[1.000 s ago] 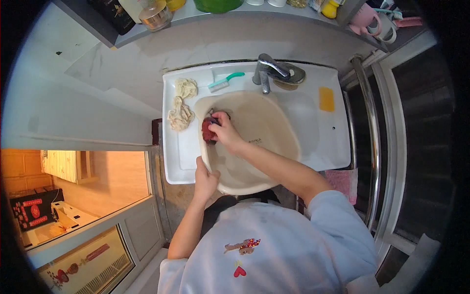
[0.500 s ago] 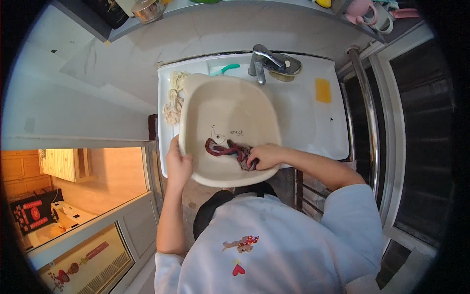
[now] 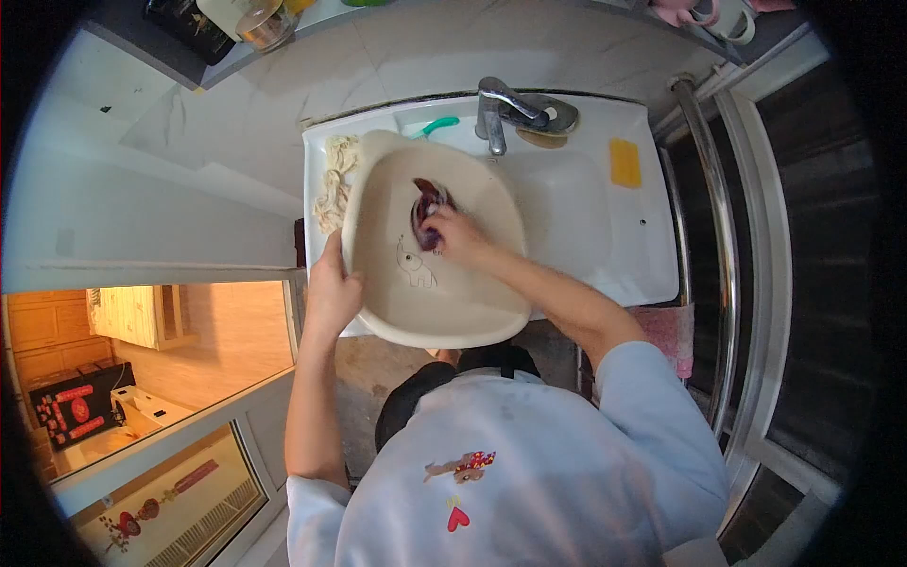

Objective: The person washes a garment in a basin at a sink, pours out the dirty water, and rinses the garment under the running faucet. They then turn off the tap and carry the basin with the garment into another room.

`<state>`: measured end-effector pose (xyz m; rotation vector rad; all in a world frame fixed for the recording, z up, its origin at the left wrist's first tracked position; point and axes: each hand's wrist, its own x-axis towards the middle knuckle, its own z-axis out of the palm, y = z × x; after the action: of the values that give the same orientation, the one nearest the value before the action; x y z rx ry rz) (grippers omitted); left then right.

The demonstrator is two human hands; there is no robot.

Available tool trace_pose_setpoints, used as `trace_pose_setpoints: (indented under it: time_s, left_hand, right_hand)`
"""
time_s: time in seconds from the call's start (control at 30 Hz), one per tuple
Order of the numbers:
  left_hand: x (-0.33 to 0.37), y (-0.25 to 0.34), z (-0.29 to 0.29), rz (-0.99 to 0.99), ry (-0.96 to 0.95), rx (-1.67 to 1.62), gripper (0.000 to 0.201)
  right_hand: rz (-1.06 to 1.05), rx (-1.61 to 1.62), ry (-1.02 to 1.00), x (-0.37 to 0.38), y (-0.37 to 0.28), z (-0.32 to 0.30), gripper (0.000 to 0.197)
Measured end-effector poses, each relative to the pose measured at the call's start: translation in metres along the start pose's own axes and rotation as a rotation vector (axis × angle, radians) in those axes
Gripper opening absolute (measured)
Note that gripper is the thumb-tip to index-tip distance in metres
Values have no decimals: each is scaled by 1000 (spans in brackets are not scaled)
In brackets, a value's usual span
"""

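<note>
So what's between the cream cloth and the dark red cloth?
In the head view, between the cream cloth and the dark red cloth in the right hand lie the beige basin's left rim and bare inner wall.

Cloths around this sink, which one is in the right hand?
The dark red cloth, bunched in the right hand inside the beige basin. The cream cloths lie on the left of the sink and the pink towel hangs near its right end.
</note>
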<state>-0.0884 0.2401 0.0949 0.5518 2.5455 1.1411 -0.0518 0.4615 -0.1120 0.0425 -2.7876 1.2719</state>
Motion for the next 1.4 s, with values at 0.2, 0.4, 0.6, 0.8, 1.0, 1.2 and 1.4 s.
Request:
trace_pose_setpoints:
  time_s: [0.2, 0.4, 0.6, 0.8, 1.0, 1.2, 1.4]
  left_hand:
    - [-5, -11, 5, -61, 55, 27, 60]
    - [-2, -7, -8, -51, 114, 24, 65]
    - [14, 20, -28, 82, 5, 119, 63]
    - [37, 57, -21, 173, -78, 299, 67]
    - [46, 120, -2, 144, -132, 596, 69]
    - [41, 137, 4, 236, -87, 660, 71]
    - [30, 157, 12, 413, -50, 907, 64]
  right_hand:
    - [-103, 579, -321, -37, -137, -7, 40]
    - [29, 832, -726, -65, -131, -58, 46]
    - [-219, -88, -798, -101, -61, -94, 47]
    - [-37, -440, -313, -54, -3, -87, 33]
    - [163, -575, 91, -33, 29, -91, 37]
    - [351, 8, 333, -40, 38, -134, 25]
    - [357, 195, 607, -20, 31, -162, 23]
